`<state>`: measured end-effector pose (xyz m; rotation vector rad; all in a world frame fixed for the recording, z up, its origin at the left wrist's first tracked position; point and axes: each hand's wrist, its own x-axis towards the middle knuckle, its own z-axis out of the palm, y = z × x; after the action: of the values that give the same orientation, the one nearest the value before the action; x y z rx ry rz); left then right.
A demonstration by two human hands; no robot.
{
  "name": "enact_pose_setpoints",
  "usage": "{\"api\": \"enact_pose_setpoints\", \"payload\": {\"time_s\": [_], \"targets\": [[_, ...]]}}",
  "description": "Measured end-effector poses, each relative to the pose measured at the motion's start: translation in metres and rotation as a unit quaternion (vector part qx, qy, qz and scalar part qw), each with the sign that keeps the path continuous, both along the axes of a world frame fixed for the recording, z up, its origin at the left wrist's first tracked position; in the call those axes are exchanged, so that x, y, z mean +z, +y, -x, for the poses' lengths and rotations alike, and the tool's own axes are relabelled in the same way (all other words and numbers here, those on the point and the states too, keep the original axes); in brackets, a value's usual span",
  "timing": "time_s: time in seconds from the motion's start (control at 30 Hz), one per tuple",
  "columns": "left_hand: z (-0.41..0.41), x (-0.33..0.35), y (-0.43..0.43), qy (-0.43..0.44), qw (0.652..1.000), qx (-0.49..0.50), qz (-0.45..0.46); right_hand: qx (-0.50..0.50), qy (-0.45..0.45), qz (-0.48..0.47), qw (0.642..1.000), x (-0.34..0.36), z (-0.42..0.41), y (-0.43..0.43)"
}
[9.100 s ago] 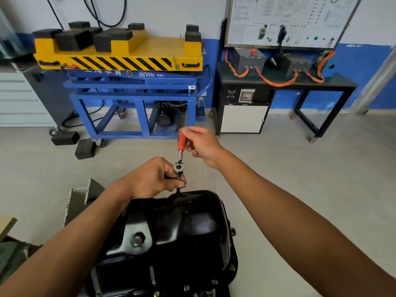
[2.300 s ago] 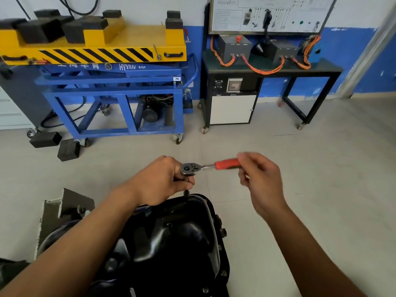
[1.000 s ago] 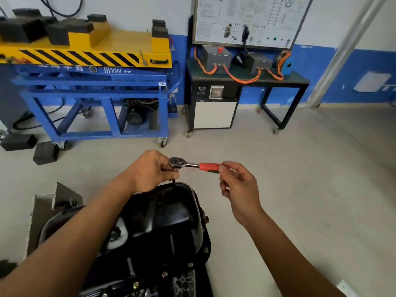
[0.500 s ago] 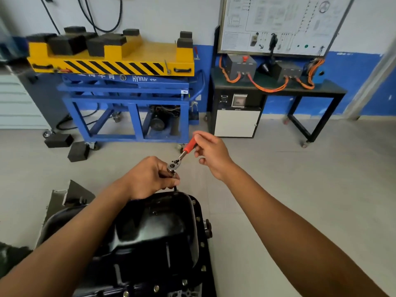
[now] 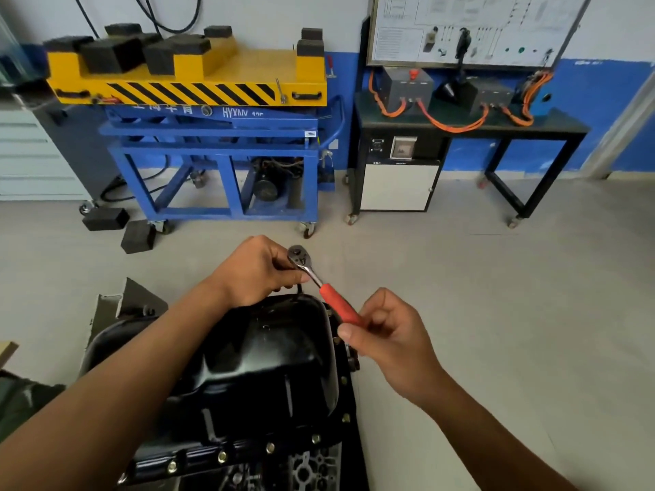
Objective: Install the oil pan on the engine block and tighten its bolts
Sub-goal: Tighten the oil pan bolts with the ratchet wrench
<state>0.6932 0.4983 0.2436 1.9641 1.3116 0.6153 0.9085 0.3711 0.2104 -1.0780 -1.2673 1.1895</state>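
The glossy black oil pan (image 5: 269,363) sits upside down on the engine block (image 5: 312,469), with several bolts (image 5: 270,447) along its near flange. A ratchet wrench (image 5: 320,283) with a red handle stands over the pan's far edge, its extension reaching down to the flange. My left hand (image 5: 255,272) pinches the ratchet's head and extension. My right hand (image 5: 386,336) grips the red handle, which points toward me and to the right.
A blue and yellow lift cart (image 5: 212,111) with black foam blocks stands at the back. To its right is a black bench (image 5: 468,136) with orange cables. Two black blocks (image 5: 138,236) lie on the grey floor. A metal bracket (image 5: 127,306) sits left of the pan.
My right hand has swung the red handle from pointing away toward the cart round to the right and toward me. My left hand stays on the ratchet head.
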Motion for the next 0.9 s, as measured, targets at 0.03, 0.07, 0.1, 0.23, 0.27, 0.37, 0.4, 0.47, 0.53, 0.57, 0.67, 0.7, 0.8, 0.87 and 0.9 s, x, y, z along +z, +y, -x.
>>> {"api": "enact_pose_setpoints", "payload": {"time_s": [0.03,0.07,0.1,0.23,0.27,0.37,0.4,0.47,0.53,0.57,0.67,0.7,0.8,0.87,0.9], "targets": [[0.001,0.0,0.0,0.008,1.0,0.002,-0.006,0.023,-0.009,-0.001,1.0,-0.001,0.002,-0.005],[0.001,0.0,0.0,0.02,1.0,0.003,-0.015,0.042,-0.012,-0.004,0.999,-0.001,0.003,-0.009],[0.002,0.0,0.0,0.029,0.999,0.004,-0.023,0.054,-0.012,-0.005,0.998,0.0,0.004,-0.011],[0.004,0.0,0.001,0.014,1.0,0.001,-0.015,0.057,-0.024,-0.026,0.998,0.006,0.004,-0.006],[0.005,0.0,0.001,0.008,1.0,-0.002,-0.01,0.055,-0.026,-0.032,0.998,0.007,0.003,-0.004],[0.006,0.001,0.0,-0.004,1.0,-0.018,0.004,0.049,-0.024,-0.041,0.998,0.008,0.0,-0.001],[0.006,0.001,0.001,-0.006,1.0,-0.021,0.009,0.049,-0.017,-0.043,0.998,0.008,-0.001,0.001],[0.006,0.001,0.002,-0.007,1.0,-0.025,0.017,0.047,0.008,-0.046,0.998,0.007,-0.004,0.004],[0.006,0.0,0.003,-0.004,1.0,-0.024,0.017,0.034,0.033,-0.044,0.998,0.006,-0.009,0.01],[0.007,-0.001,0.003,-0.004,1.0,-0.022,0.016,0.025,0.045,-0.039,0.998,0.006,-0.012,0.015],[0.007,-0.003,0.005,-0.011,0.999,-0.025,0.023,-0.026,0.086,-0.014,0.996,0.008,-0.023,0.033],[0.006,-0.003,0.005,-0.012,0.999,-0.028,0.024,-0.052,0.089,0.001,0.995,0.011,-0.027,0.041],[0.005,-0.004,0.007,-0.001,0.999,-0.039,0.024,-0.119,0.04,0.049,0.991,0.022,-0.031,0.077],[0.006,-0.004,0.009,-0.002,0.998,-0.048,0.028,-0.13,0.005,0.071,0.989,0.03,-0.026,0.106],[0.006,-0.004,0.009,-0.006,0.998,-0.052,0.032,-0.128,-0.005,0.078,0.989,0.034,-0.02,0.12]]}}
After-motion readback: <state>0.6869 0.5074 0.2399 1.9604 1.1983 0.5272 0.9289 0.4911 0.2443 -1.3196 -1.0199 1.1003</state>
